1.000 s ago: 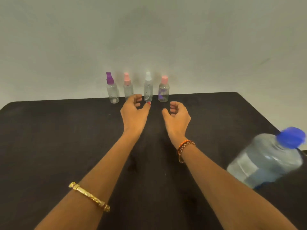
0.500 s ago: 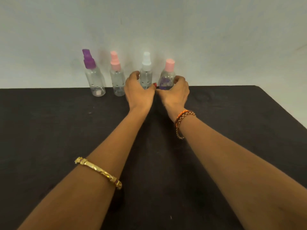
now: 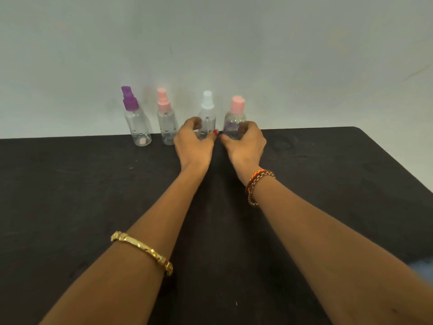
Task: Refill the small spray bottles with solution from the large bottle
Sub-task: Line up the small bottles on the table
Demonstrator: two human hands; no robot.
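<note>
**Refill not begun: both hands on bottles at the wall**

All caps on, bottles look near empty; nothing poured yet. Left hand (image 3: 193, 146) curls round the clear white-capped spray bottle (image 3: 207, 118); right hand (image 3: 244, 146) curls round the clear squat pink-capped bottle (image 3: 235, 118). Purple-capped spray bottle (image 3: 136, 123) and pink-capped spray bottle (image 3: 166, 120) stand untouched, left, on the black tabletop (image 3: 70, 184). Large bottle: only a blue blur (image 3: 423, 269) at right edge, possibly it. Path back toward the person looks free.

We have one view only, from a wide-angle camera worn on the head. It looks forward and down along both forearms at the dark surface (image 3: 70, 184), facing the pale wall (image 3: 210, 43) at its far edge. The forearms fill the near frame; the bottles (image 3: 137, 123) by the wall sit far off, at arm's reach.
</note>
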